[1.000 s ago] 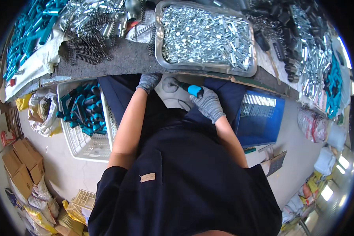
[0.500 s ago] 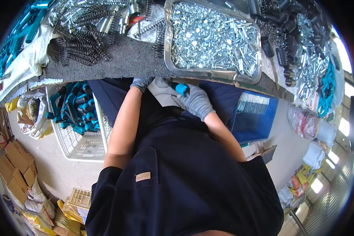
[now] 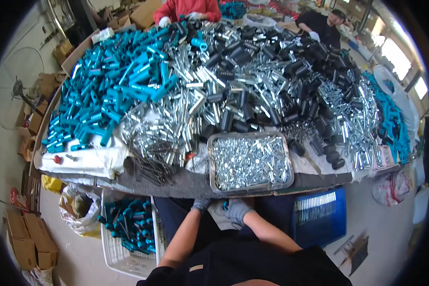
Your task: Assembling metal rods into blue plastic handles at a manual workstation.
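Below the near edge of the worktable, my right hand [image 3: 238, 209] in a grey knit glove is closed on a teal-and-black cylindrical part [image 3: 225, 205]. Only a small teal piece of it shows beside the fingers. To its left is my left hand [image 3: 201, 204], also gloved in grey; the table edge covers its fingers, so what it touches is hidden. Above both hands, on the table [image 3: 186, 189], stands a metal tray [image 3: 291, 168] full of small shiny pins and fittings. Dark coil springs [image 3: 152, 171] lie left of the tray.
Heaps of teal handles [image 3: 109, 86], silver tubes [image 3: 195, 86] and black sleeves [image 3: 243, 57] cover the table. A white basket [image 3: 110, 260] of teal-and-black parts stands at left, a blue bin [image 3: 319, 233] at right. Two people work across the table; a fan [image 3: 18, 88] stands far left.
The view has tilted up, bringing in the whole table and the people beyond. Both hands stay under the table edge; less of the teal-and-black part shows in my right hand.
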Demonstrator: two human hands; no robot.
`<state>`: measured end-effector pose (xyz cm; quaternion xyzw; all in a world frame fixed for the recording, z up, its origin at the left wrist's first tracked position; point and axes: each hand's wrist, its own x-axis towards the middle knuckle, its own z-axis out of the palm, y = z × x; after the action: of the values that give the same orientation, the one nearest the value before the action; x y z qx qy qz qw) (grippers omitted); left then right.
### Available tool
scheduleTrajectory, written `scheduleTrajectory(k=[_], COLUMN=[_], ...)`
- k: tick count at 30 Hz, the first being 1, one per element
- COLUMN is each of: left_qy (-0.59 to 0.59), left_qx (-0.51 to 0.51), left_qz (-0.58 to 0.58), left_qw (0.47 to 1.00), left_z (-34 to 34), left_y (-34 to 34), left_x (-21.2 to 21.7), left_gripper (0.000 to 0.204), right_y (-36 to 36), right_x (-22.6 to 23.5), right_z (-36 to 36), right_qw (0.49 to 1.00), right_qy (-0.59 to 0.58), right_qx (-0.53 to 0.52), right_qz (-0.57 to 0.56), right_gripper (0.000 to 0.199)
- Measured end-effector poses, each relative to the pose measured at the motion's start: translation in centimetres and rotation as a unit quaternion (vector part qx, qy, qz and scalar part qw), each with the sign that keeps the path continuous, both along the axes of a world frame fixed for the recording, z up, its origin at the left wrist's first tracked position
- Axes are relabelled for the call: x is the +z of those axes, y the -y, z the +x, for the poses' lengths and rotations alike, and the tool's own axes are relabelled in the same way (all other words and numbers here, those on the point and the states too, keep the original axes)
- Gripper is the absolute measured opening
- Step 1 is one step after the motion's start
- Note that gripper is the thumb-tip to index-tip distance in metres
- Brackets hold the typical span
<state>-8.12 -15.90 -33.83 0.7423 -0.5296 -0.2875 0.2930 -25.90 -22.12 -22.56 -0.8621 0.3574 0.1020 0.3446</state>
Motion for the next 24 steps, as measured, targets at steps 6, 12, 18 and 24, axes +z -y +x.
scheduleTrajectory(k=[6, 12, 18, 24], left_qy=[-0.04, -0.262, 0.137, -0.415], left_qx=[-0.026, 0.113, -0.074, 0.151], left_qz=[0.011, -0.085, -0.076, -0.216], left_qw=[0.999, 0.955, 0.985, 0.871], left_z=[-0.6, -0.7, -0.1, -2.2], left_y=[2.1, 4.0, 1.8, -0.1], left_x=[0.6, -1.9, -4.7, 0.3], left_gripper=[0.059, 0.105, 0.071, 0.083], right_y=[0.0, -0.7, 0.3, -0.6], right_x=[-1.9, 4.7, -0.8, -1.7], right_z=[-0.4, 1.7, 2.2, -1.5], right_qw=[0.998, 0.999, 0.997, 0.999], right_qy=[-0.055, -0.018, -0.015, 0.043], right_qx=[-0.004, 0.04, 0.049, 0.005], right_qz=[-0.031, 0.006, -0.05, 0.022], right_gripper=[0.041, 0.031, 0.048, 0.061])
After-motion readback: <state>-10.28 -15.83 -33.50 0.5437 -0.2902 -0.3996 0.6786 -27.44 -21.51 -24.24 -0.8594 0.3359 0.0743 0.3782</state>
